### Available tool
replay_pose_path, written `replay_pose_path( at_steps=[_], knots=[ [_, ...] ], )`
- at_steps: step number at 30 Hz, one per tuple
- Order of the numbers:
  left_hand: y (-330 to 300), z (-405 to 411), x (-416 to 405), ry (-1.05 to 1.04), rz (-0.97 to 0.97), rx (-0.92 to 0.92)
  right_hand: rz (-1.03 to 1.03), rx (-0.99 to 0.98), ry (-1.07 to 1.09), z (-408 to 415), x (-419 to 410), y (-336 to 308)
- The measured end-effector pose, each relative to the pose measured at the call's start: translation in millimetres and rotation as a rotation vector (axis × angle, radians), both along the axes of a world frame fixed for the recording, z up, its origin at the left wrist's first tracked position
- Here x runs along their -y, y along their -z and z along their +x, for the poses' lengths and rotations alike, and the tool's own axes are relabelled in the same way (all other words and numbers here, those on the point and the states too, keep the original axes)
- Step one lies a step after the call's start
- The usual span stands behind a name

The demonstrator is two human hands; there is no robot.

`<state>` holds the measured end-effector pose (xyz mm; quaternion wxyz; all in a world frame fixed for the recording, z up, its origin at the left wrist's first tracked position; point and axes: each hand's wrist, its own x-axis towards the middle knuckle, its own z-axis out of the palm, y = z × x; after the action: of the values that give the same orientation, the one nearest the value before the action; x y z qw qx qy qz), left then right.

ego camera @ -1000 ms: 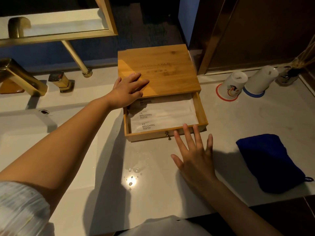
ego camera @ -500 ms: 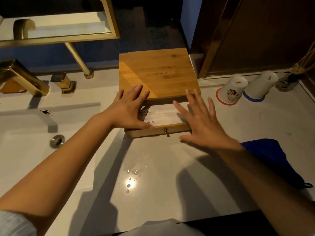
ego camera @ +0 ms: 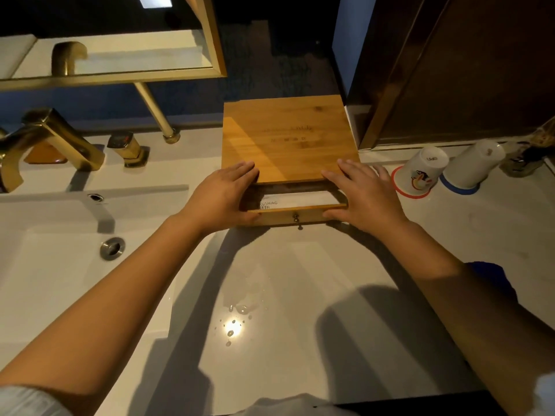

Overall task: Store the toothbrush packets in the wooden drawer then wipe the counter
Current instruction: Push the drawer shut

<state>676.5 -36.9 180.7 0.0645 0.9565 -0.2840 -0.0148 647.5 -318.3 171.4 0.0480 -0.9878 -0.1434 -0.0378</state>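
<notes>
The wooden drawer box (ego camera: 288, 139) stands on the white counter (ego camera: 300, 280) against the back wall. Its drawer front (ego camera: 295, 215), with a small knob, sticks out only a narrow gap. White toothbrush packets (ego camera: 303, 199) printed "BRUSHING TEETH" show in that gap. My left hand (ego camera: 222, 196) clasps the box's left front corner, fingers on the lid and thumb against the drawer front. At the right front corner my right hand (ego camera: 365, 196) holds the same way. A blue cloth (ego camera: 492, 280) lies at the right, mostly hidden by my right forearm.
Two upturned white cups (ego camera: 422, 172) (ego camera: 473, 163) sit on coasters right of the box. A gold faucet (ego camera: 45, 139) and the sink with its drain (ego camera: 112, 249) are at the left. Water drops (ego camera: 237, 313) lie on the counter in front of the box.
The drawer has slid from half open to nearly shut. My right hand moved from the counter up to the box's right front corner. My left hand shifted to the left front corner.
</notes>
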Motion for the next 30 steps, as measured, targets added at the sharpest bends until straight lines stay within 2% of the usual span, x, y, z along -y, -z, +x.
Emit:
replay_pose_path(
  at_steps=[2, 4, 7, 10, 12, 18, 24, 30],
  knots=[
    [-1.5, 1.5, 2.7, -0.032, -0.063, 0.086, 0.056, 0.097, 0.03, 4.9, -6.1, -0.7],
    [-2.0, 2.3, 3.1, -0.039, -0.134, 0.12, 0.128, 0.11, 0.045, 10.2, -8.6, -3.2],
    [5.7, 1.0, -9.0, -0.076, -0.164, 0.096, 0.17, 0.037, 0.002, 14.4, 2.0, -3.2],
    [12.3, 0.9, -21.8, -0.104, -0.189, -0.019, 0.142, -0.115, -0.03, 18.7, 15.8, -3.6],
    [13.8, 2.3, -23.9, -0.099, -0.184, -0.034, 0.115, -0.163, -0.059, 21.4, 18.1, -3.2],
    [14.2, 5.0, -22.2, -0.096, -0.138, 0.086, 0.064, -0.012, -0.08, 24.3, 15.8, -0.7],
    [18.4, 2.0, -12.1, -0.196, -0.239, 0.165, 0.136, 0.217, 0.006, 19.7, 6.8, 5.8],
    [21.3, 0.6, -12.5, -0.216, -0.233, 0.162, 0.109, 0.226, 0.032, 16.0, 3.4, 10.3]
  ],
)
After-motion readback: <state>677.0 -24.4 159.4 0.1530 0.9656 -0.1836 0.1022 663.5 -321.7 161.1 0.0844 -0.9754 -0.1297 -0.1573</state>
